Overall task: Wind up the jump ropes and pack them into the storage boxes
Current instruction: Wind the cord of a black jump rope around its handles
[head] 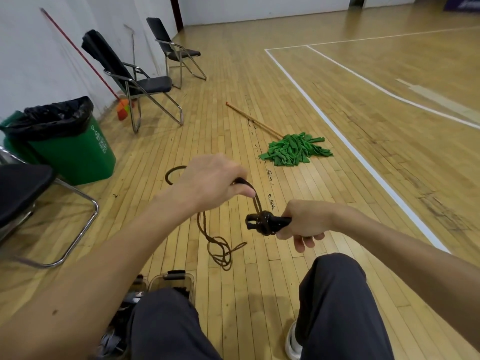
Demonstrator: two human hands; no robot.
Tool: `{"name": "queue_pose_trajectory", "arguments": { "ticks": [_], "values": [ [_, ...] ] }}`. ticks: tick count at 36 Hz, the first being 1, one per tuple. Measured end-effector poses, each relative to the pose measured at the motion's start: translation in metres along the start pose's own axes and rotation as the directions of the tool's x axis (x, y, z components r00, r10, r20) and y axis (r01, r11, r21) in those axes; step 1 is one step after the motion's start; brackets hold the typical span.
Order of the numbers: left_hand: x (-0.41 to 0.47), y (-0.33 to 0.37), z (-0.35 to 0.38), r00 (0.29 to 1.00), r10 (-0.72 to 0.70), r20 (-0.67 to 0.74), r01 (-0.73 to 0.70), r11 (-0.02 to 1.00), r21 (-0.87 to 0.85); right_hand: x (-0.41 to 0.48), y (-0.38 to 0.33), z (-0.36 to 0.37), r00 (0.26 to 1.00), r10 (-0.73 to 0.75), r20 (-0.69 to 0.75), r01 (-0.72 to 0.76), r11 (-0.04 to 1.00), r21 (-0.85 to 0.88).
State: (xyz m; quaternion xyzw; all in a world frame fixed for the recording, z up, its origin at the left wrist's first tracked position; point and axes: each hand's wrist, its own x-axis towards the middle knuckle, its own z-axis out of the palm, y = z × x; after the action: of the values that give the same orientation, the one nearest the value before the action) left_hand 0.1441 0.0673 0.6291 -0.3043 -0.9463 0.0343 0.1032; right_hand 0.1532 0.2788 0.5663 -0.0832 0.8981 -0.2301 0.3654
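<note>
Three chairs, two hands, one rope, one mop, one broom, one bin.

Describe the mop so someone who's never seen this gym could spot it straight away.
On the wooden gym floor, find the long white court line running diagonally; the mop lies just left of it, ahead of the seated person. Unlike the red-handled broom leaning on the wall, it lies flat, with a wooden handle and a splayed head of green cloth strips.

Wood floor w/ mop, bin, chairs, storage boxes, coils of jump rope
</note>
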Motion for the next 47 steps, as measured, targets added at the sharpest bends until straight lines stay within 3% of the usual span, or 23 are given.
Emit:
{"name": "queue_pose_trajectory", "arguments": {
  "ticks": [7, 11, 21, 26, 30, 33, 35, 39, 42, 47],
  "values": [
    [-0.002, -0.008, 0.001, 0.997, -0.071, 0.004, 0.07, 0.958, -0.278, -0.025, -0.026, 0.009, 0.979, -0.115, 0.169, 0.135, 0.984, -0.114],
    [-0.005, -0.012, 0.005, 0.984, -0.151, 0.092, 0.177, 0.812, -0.556, -0.037, -0.035, 0.012, 0.951, -0.236, 0.198, 0.262, 0.957, -0.12],
    [-0.018, -0.024, 0.028, 0.963, -0.19, 0.193, 0.261, 0.462, -0.847, -0.055, -0.045, 0.011, 0.911, -0.409, 0.051, 0.406, 0.912, 0.061],
    [-0.024, -0.026, 0.042, 0.962, -0.16, 0.223, 0.27, 0.395, -0.878, -0.053, -0.046, 0.013, 0.899, -0.437, -0.022, 0.437, 0.896, 0.076],
    [-0.036, -0.025, 0.051, 0.963, -0.13, 0.238, 0.271, 0.431, -0.861, -0.051, -0.047, 0.009, 0.874, -0.462, -0.147, 0.468, 0.884, 0.003],
    [-0.036, -0.013, 0.055, 0.939, -0.197, 0.283, 0.343, 0.453, -0.823, -0.047, -0.048, 0.007, 0.847, -0.478, -0.233, 0.492, 0.871, 0.004],
    [-0.035, -0.003, 0.057, 0.905, -0.253, 0.34, 0.42, 0.418, -0.806, -0.044, -0.048, 0.007, 0.828, -0.481, -0.287, 0.508, 0.861, 0.02],
    [-0.036, 0.012, 0.061, 0.925, -0.214, 0.315, 0.368, 0.293, -0.882, -0.035, -0.049, 0.005, 0.809, -0.426, -0.404, 0.483, 0.874, 0.045],
    [-0.037, 0.021, 0.064, 0.912, -0.213, 0.349, 0.397, 0.251, -0.883, -0.028, -0.045, 0.001, 0.832, -0.364, -0.419, 0.441, 0.892, 0.102],
    [-0.044, 0.026, 0.067, 0.918, -0.159, 0.363, 0.396, 0.315, -0.863, -0.016, -0.033, -0.007, 0.896, -0.231, -0.379, 0.333, 0.914, 0.233]
  ]
}}
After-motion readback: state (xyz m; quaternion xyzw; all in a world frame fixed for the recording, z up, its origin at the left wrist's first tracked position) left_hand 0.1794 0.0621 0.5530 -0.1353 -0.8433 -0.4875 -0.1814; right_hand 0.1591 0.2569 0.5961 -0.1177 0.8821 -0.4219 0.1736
